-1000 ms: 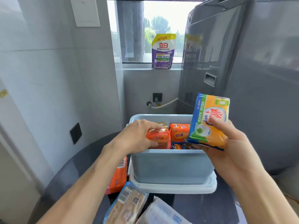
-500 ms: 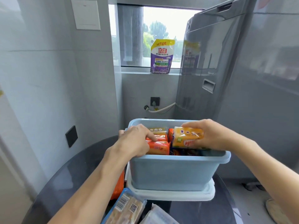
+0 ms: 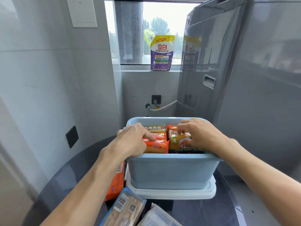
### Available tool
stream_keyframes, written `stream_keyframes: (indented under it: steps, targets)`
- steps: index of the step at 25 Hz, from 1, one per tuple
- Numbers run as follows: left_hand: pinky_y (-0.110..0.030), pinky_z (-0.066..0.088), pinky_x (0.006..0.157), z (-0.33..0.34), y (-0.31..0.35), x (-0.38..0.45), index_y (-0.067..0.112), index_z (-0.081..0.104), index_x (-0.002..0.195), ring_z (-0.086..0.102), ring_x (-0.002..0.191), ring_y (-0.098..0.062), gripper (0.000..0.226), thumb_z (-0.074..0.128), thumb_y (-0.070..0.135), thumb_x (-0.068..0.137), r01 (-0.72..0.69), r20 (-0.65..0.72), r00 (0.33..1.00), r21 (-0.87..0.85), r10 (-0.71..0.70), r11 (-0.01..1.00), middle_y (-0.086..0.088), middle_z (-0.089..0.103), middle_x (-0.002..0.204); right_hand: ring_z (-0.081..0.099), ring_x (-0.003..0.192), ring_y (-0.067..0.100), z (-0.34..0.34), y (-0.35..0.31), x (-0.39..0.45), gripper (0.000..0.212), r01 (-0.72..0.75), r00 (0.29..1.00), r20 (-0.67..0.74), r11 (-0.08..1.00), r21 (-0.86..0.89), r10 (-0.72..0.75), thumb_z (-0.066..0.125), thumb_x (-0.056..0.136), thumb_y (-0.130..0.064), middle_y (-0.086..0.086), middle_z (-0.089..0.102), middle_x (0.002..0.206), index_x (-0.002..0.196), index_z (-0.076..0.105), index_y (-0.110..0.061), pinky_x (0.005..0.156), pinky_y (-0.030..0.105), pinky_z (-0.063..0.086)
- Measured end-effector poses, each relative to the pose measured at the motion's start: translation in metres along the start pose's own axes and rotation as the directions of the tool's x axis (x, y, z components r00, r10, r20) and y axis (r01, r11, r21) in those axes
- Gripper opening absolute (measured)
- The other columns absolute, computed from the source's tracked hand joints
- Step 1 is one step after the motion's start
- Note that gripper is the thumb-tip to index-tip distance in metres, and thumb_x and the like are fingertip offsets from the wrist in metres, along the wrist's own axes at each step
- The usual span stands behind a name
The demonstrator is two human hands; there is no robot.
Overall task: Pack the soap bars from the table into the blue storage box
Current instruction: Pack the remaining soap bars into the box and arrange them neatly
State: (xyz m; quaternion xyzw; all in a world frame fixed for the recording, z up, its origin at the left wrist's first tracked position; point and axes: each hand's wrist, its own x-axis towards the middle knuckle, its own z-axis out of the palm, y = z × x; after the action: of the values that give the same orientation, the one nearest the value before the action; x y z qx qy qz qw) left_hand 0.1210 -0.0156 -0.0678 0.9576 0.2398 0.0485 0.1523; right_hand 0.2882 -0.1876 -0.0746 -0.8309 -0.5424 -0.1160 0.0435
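While the left hand presses curled fingers on an orange soap bar, the right hand grips a yellow soap bar inside the blue storage box.

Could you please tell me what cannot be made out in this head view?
- Blue storage box depth: hidden by packed bars.
- Orange pack on the table: half covered by the left forearm.
- Two packs at the bottom edge, barcode pack: cut off.
- Yellow soap bar: label covered by right hand.
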Motion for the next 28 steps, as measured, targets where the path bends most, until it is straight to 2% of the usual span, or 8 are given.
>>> stream_keyframes:
  steps: [6, 10, 13, 16, 20, 22, 25, 28]
  targets:
    - [-0.042, 0.047, 0.100, 0.004, -0.005, -0.001, 0.043, 0.068, 0.117, 0.053, 0.118, -0.025, 0.041, 0.060, 0.012, 0.092, -0.015, -0.048, 0.999, -0.072, 0.011, 0.997, 0.005, 0.055, 0.135, 0.061, 0.104, 0.022, -0.003, -0.014, 0.004, 0.035, -0.213, 0.969, 0.125, 0.977, 0.007, 0.211, 0.068, 0.084, -0.017, -0.005, 0.066, 0.118, 0.117, 0.066, -0.029, 0.084, 0.039, 0.054]
    - [-0.016, 0.048, 0.080, 0.016, -0.019, -0.023, 0.026, 0.071, 0.115, 0.060, 0.108, -0.016, 0.031, 0.054, 0.009, 0.096, -0.207, -0.453, 0.891, -0.383, 0.012, 0.900, 0.002, 0.066, 0.122, 0.063, 0.101, 0.032, -0.012, -0.037, -0.016, 0.034, -0.407, 0.813, -0.285, 0.845, 0.346, 0.508, 0.059, 0.082, -0.007, 0.005, 0.074, 0.112, 0.110, 0.073, -0.019, 0.086, 0.039, 0.046]
    - [0.001, 0.035, 0.083, 0.030, -0.033, -0.048, 0.027, 0.052, 0.137, 0.051, 0.112, -0.003, 0.044, 0.046, 0.010, 0.096, -0.310, -0.592, 0.806, -0.392, 0.020, 0.866, 0.008, 0.053, 0.132, 0.062, 0.096, 0.038, -0.002, -0.103, -0.036, 0.024, -0.209, 0.688, -0.581, 0.885, 0.415, 0.435, 0.060, 0.079, 0.001, 0.009, 0.074, 0.102, 0.097, 0.073, -0.009, 0.085, 0.044, 0.044]
    - [-0.023, 0.044, 0.096, 0.039, -0.059, -0.062, 0.026, 0.046, 0.141, 0.050, 0.120, -0.012, 0.054, 0.042, 0.003, 0.092, -0.174, -0.568, 0.799, -0.530, -0.195, 0.830, 0.003, 0.047, 0.141, 0.061, 0.101, 0.034, 0.008, -0.158, -0.057, 0.026, 0.171, 0.754, -0.655, 0.952, 0.254, 0.039, 0.054, 0.081, -0.002, 0.005, 0.072, 0.108, 0.098, 0.072, -0.010, 0.086, 0.046, 0.047]
    - [-0.042, 0.044, 0.101, 0.052, -0.085, -0.072, 0.025, 0.046, 0.140, 0.047, 0.126, -0.027, 0.053, 0.053, 0.019, 0.088, 0.144, -0.286, 0.923, -0.360, -0.256, 0.922, -0.005, 0.049, 0.140, 0.064, 0.086, 0.023, 0.008, -0.166, -0.073, 0.018, 0.179, 0.812, -0.578, 0.910, 0.374, 0.078, 0.056, 0.087, -0.012, -0.004, 0.071, 0.094, 0.095, 0.071, -0.016, 0.070, 0.036, 0.053]
    - [-0.049, 0.040, 0.104, 0.061, -0.089, -0.073, 0.032, 0.041, 0.143, 0.042, 0.130, -0.034, 0.054, 0.048, 0.031, 0.090, 0.229, -0.097, 0.961, -0.253, -0.260, 0.940, -0.007, 0.042, 0.145, 0.065, 0.080, 0.018, 0.017, -0.164, -0.079, 0.015, 0.053, 0.949, -0.303, 0.902, 0.428, 0.088, 0.060, 0.089, -0.017, -0.013, 0.067, 0.088, 0.098, 0.070, -0.023, 0.065, 0.033, 0.053]
    - [-0.054, 0.037, 0.105, 0.082, -0.092, -0.076, 0.040, 0.043, 0.141, 0.030, 0.134, -0.035, 0.047, 0.043, 0.032, 0.094, 0.192, 0.092, 0.979, -0.078, -0.184, 0.978, -0.005, 0.032, 0.151, 0.064, 0.101, 0.017, 0.032, -0.164, -0.080, 0.032, -0.100, 0.987, 0.150, 0.937, 0.335, 0.052, 0.059, 0.090, -0.029, -0.011, 0.069, 0.117, 0.122, 0.064, -0.031, 0.079, 0.033, 0.052]
    - [-0.045, 0.043, 0.091, 0.088, -0.089, -0.069, 0.030, 0.062, 0.114, 0.035, 0.122, -0.031, 0.031, 0.055, 0.044, 0.088, 0.272, 0.059, 0.962, -0.113, -0.267, 0.956, -0.006, 0.045, 0.131, 0.057, 0.118, 0.021, 0.045, -0.175, -0.079, 0.053, 0.036, 0.983, 0.155, 0.925, 0.378, -0.101, 0.060, 0.082, -0.017, -0.010, 0.060, 0.135, 0.132, 0.057, -0.037, 0.092, 0.040, 0.051]
